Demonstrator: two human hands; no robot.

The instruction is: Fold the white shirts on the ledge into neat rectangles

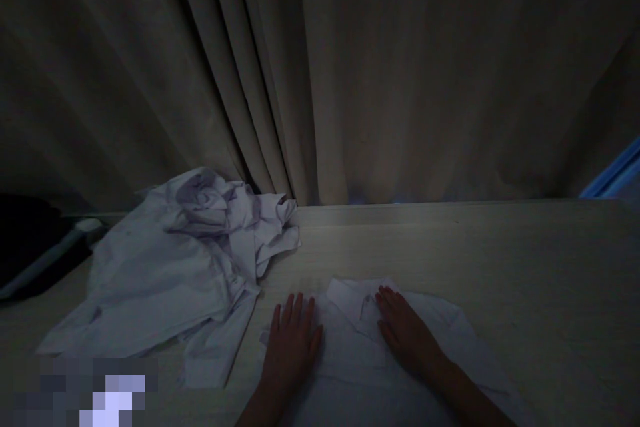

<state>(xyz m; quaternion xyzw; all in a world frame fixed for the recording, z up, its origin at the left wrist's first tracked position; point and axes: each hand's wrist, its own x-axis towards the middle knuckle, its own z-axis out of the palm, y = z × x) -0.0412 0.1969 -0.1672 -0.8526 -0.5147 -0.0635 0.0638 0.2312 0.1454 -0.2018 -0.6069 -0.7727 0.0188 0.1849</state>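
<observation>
A white collared shirt (350,353) lies spread on the pale wooden surface (500,253), its collar pointing away from me. My left hand (294,340) rests flat on the shirt's left shoulder area, fingers stretched out and slightly apart. Near the right side of the collar, my right hand (403,330) lies flat on the cloth with its fingers extended and the thumb apart. Neither hand grips anything. The lower part of the shirt runs out of view between and under my forearms.
A crumpled heap of white shirts (165,267) lies to the left. Beyond it at the far left is a black item (35,247) with a grey strip. Brown curtains (400,80) hang along the back edge. A blue object (613,170) shows at the right. The lower left corner is pixelated.
</observation>
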